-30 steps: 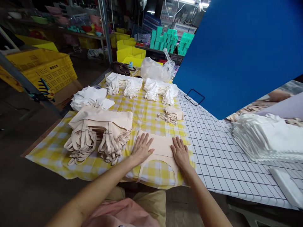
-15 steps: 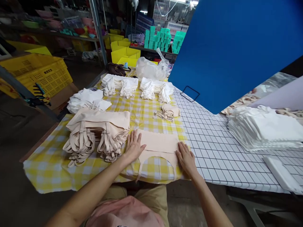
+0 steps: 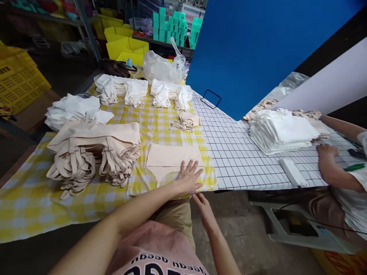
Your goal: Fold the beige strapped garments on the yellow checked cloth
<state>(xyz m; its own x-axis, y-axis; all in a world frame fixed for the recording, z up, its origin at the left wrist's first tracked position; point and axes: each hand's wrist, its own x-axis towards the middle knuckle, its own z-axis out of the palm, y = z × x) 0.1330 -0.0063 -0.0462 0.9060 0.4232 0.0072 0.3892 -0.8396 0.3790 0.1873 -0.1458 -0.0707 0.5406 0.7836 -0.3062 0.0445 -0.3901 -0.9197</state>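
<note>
A beige camisole-like top (image 3: 172,154) with thin straps lies flat on the yellow checked cloth, its straps toward me. My left hand (image 3: 188,178) presses on its lower right part, palm down with fingers spread, hiding the right strap. My right hand (image 3: 202,203) is at the table's front edge, just below the left thumb. Its fingertips are drawn together; what they grip, if anything, is too small to make out. To the left sits a thick stack of beige tops (image 3: 94,139) with bunched straps hanging from it.
Two white garment stacks (image 3: 169,90) and a loose white heap (image 3: 74,109) lie farther back. A small beige bundle (image 3: 187,120) is beyond the top. Right, a blue board (image 3: 243,49) leans over the grid cloth (image 3: 229,152), near a white pile (image 3: 283,130) and a co-worker's hand (image 3: 327,152).
My left hand has moved from the top's left side to its lower right. My right hand has come off the right side to the front edge. The view has turned right, showing a co-worker.
</note>
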